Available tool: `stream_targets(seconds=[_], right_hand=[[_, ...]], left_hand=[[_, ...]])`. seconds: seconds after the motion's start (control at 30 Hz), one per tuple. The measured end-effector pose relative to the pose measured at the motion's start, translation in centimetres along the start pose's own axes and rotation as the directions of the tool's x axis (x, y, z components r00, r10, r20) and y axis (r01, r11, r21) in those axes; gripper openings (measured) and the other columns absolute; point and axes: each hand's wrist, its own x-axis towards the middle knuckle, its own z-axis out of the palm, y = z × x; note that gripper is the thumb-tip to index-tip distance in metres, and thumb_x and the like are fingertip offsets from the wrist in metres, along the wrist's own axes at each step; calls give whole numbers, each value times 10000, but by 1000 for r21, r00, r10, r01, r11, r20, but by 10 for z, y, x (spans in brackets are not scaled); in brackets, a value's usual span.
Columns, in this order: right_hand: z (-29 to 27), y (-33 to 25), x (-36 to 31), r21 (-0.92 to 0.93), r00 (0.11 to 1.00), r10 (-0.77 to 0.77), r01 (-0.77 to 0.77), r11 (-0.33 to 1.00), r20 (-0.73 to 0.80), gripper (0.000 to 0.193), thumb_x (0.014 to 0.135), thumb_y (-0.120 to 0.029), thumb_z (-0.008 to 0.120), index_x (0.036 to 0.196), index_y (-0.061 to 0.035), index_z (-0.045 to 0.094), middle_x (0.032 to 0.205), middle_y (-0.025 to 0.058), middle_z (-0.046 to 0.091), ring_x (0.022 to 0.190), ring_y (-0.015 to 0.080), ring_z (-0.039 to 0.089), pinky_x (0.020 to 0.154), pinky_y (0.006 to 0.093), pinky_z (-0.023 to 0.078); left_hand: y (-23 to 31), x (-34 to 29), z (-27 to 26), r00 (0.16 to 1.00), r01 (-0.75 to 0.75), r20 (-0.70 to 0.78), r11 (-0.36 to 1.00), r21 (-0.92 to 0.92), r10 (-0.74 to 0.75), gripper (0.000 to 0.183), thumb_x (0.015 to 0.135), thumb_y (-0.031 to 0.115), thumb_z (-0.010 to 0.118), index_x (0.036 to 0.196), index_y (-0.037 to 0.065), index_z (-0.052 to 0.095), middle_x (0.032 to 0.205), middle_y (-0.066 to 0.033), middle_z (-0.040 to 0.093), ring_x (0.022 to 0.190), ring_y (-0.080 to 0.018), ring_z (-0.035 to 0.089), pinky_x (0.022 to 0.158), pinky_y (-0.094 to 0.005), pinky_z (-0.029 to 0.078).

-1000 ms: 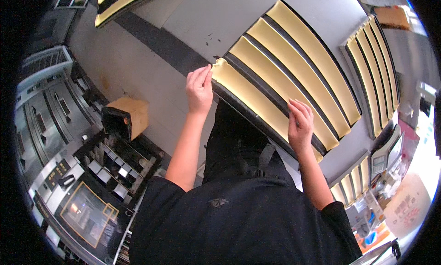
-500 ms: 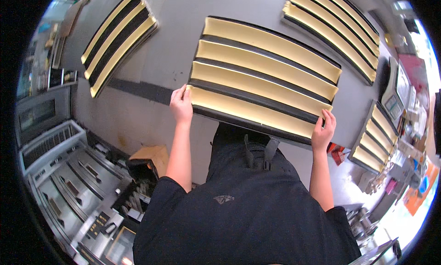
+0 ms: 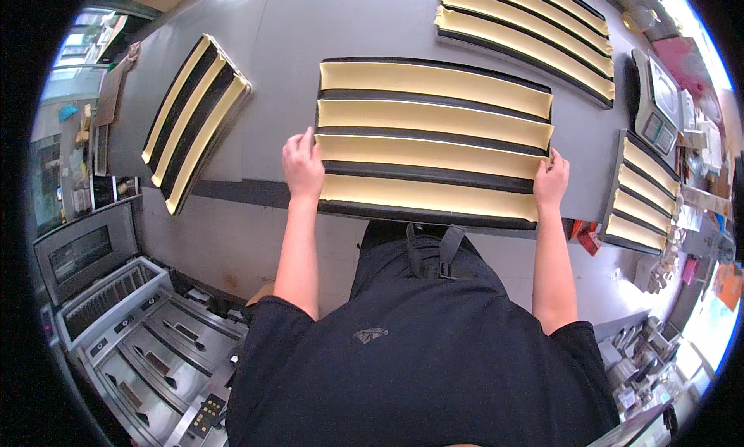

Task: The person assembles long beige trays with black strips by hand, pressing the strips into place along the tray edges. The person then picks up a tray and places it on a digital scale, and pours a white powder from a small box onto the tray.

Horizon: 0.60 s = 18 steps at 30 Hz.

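Observation:
A black channelled baking tray [image 3: 434, 182] lies in front of me at the table's near edge, with several pale yellow dough strips set lengthwise in its grooves. My left hand [image 3: 303, 166] is at the tray's left side, thumb and fingers closed on the left end of the dough strip second from the front [image 3: 426, 150]. At the opposite side, my right hand [image 3: 551, 182] has its fingers pinched at that strip's right end. The fingertips partly cover both ends of the strip.
Similar filled trays stand at the left [image 3: 194, 125], the far right [image 3: 527, 32] and the right edge [image 3: 642, 195] of the grey table [image 3: 287, 29]. A scale [image 3: 659, 106] sits at the right. Steel equipment with an open lid [image 3: 81, 249] is at lower left.
The view has shifted, so the tray sits squarer before me. My left hand has moved from the front strip's end to the strip behind it; my right hand stays near that strip's right end.

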Motion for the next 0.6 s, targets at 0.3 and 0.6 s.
stream_targets(seconds=[0.3,0.6], right_hand=[[-10,-5,1,60,998,28,-31,998,55,112,979,-82,705,1075,-24,691,1072,130,723,958,334,726,868,468,574],[-10,-8,-15,717,877,318,-479,507,360,204,1098,-180,642,1214,-12,649,1166,77,680,1047,164,637,942,334,525]], left_hand=[[-6,20,1,989,-119,105,986,114,107,127,936,130,793,1049,98,743,1132,-92,657,1114,-317,658,957,-470,535],[27,11,-22,836,491,478,756,-432,-270,193,1020,132,754,1093,36,603,1111,-114,719,968,-190,690,857,-361,561]])
